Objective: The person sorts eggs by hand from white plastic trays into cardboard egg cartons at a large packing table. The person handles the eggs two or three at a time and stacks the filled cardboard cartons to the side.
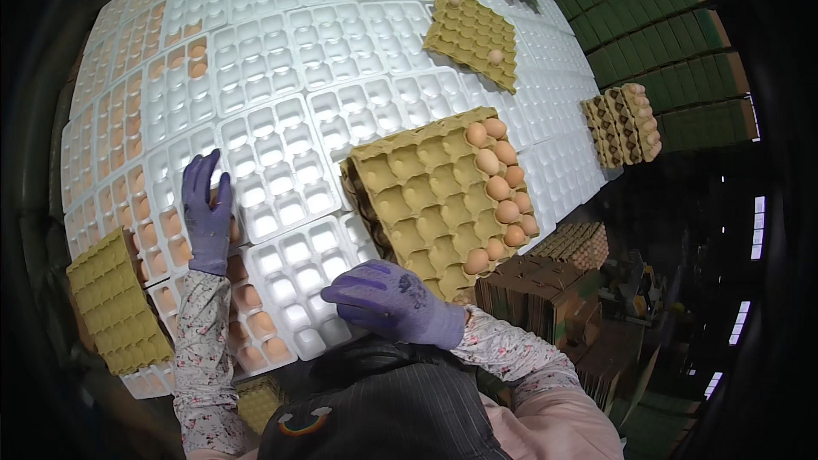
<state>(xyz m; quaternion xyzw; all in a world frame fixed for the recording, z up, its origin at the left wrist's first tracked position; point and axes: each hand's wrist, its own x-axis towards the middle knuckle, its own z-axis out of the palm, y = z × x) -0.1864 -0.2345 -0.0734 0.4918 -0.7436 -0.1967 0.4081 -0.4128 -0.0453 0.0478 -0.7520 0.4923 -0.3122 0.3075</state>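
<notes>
My left hand [207,215], in a purple glove, reaches over the white egg trays on the left. Its fingers are stretched forward with the thumb apart, and a brownish patch shows between them, too shaded to name. Brown eggs [260,324] fill compartments near its wrist. My right hand [394,302], gloved alike, hovers at the near edge of a white tray [294,260] with bare compartments. Its fingers are bent and pressed together; the palm is hidden. Just beyond it, a stack of yellowish pulp egg flats [417,196] carries several eggs [503,187] along its right side.
White trays cover the table, those at left holding eggs [132,119]. An empty pulp flat [119,302] lies at near left. Another flat [473,38] with two eggs lies farther back. Stacked flats [622,126] stand at the right edge, with cardboard [537,294] below.
</notes>
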